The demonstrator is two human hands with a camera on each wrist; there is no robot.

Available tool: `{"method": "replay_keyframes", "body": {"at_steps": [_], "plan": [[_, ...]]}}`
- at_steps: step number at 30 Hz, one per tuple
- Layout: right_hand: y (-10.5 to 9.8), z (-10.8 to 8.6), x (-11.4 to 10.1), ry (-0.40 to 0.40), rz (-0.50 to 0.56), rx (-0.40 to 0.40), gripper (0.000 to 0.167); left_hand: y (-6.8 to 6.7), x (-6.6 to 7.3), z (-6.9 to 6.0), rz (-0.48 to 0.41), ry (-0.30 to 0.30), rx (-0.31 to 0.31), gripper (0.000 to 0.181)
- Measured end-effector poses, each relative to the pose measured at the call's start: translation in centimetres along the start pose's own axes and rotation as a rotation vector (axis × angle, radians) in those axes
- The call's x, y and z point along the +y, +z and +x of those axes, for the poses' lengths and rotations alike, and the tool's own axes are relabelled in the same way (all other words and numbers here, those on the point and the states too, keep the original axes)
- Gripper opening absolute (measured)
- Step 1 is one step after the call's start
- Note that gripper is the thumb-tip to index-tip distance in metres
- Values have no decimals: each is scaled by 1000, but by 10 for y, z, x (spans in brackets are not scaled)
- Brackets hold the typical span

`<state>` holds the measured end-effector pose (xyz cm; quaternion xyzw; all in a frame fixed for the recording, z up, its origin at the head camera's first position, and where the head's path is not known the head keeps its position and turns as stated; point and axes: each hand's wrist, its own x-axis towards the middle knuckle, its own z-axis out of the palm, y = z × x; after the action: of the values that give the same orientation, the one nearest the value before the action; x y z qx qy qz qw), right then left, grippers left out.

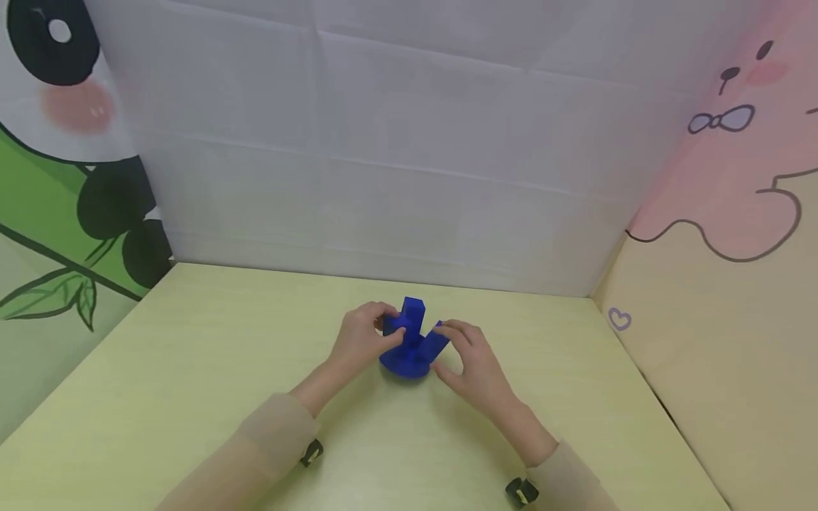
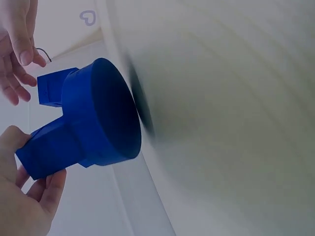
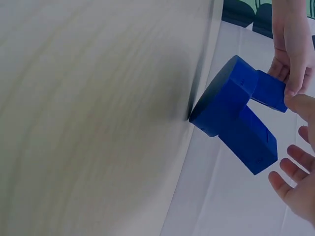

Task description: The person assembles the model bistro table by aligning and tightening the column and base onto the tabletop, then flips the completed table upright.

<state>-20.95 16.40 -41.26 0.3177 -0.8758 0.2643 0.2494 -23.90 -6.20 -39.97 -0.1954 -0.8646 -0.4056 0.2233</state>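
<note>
A blue piece (image 1: 407, 363) has a round, cup-like base and several square-ended block arms standing up from it. My left hand (image 1: 366, 336) pinches one arm between thumb and fingers; the left wrist view shows this grip on the arm (image 2: 51, 150). On the other side, my right hand (image 1: 474, 363) curves loosely around another arm (image 3: 249, 140). Its fingers (image 3: 294, 169) look apart from that arm in the right wrist view. The base (image 2: 101, 115) is tilted, and its hollow underside shows. Whether its edge touches the table, I cannot tell.
The pale yellow table (image 1: 224, 369) lies under both hands. Behind it hangs a creased white sheet (image 1: 409, 142). Panels with cartoon drawings stand on the left (image 1: 38, 213) and on the right (image 1: 722, 298). A dark strap piece (image 1: 522, 491) sits beside the right sleeve.
</note>
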Motion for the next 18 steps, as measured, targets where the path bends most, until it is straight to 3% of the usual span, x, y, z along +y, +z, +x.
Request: {"method": "replay_keyframes", "body": {"at_steps": [4,11,18], "plan": [[0,0,-6,-76,-25,19,58,3,8,5,9,-67,47,24],[3,2,-15,-101,-54,11,55,0,23,15,-77,-181,112,24],[5,6,-19,-207,-91,101,42,-11,41,17,-146,-256,127,25]]}}
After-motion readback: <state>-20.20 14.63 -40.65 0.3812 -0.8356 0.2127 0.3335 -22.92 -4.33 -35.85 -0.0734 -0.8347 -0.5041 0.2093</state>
